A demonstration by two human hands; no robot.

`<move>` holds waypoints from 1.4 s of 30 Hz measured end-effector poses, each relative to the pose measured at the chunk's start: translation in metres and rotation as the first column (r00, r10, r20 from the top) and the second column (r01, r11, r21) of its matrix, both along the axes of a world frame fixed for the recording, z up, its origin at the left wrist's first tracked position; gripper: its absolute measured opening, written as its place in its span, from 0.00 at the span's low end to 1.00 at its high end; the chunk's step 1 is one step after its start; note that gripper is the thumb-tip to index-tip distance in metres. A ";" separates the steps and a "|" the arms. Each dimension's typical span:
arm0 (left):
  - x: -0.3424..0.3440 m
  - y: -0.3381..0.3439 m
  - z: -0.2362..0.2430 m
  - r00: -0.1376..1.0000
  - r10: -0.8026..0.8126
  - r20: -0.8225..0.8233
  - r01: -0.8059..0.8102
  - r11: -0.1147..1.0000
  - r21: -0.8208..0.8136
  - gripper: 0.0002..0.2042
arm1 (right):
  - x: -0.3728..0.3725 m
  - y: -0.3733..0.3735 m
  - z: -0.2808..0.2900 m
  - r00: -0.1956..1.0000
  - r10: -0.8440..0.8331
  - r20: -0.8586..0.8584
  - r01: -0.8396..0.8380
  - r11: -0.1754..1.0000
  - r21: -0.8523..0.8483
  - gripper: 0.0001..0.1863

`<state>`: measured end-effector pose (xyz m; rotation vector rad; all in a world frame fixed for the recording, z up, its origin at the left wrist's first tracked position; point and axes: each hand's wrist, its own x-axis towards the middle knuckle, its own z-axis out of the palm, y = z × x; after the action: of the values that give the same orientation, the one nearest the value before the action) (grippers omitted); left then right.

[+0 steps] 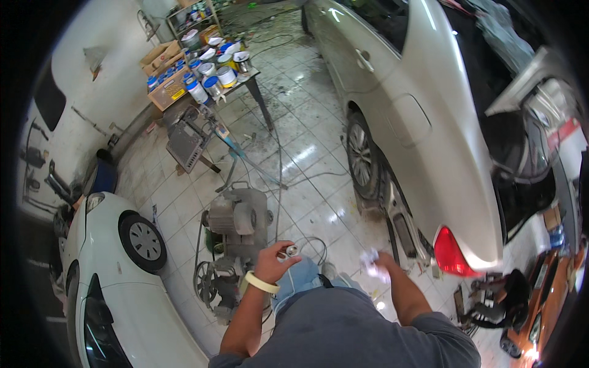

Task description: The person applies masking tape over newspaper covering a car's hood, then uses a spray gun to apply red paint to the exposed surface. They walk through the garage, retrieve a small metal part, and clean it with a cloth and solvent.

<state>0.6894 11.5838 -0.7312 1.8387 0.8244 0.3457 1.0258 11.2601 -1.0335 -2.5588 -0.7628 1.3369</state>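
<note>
Vehicle repair workshop: a compressor stands left of the left hand, a partly dismantled silver car right of the right hand.

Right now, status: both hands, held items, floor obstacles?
Left hand pinching small metallic piece. Right hand holding pale crumpled wad. Motor-and-pulley machine on floor, ahead and left.
</note>
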 end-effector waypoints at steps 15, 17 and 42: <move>0.308 0.444 0.164 0.381 0.129 0.916 0.439 0.846 -0.302 0.37 | 0.088 0.667 0.387 0.546 0.759 -0.355 -0.197 0.528 0.826 0.33; 0.372 0.481 0.183 0.288 0.064 0.956 0.650 0.720 -0.244 0.35 | 0.126 0.704 0.382 0.584 0.740 -0.334 -0.164 0.511 0.844 0.33; 0.641 1.047 0.030 0.854 0.464 0.235 -0.507 0.844 0.176 0.24 | 0.486 1.301 0.309 0.543 0.505 -0.671 -0.159 0.846 0.509 0.15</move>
<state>1.3303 12.6313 -0.7015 1.7516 1.1590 0.9617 1.5120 12.5606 -0.7247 -1.2760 -1.1870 1.9488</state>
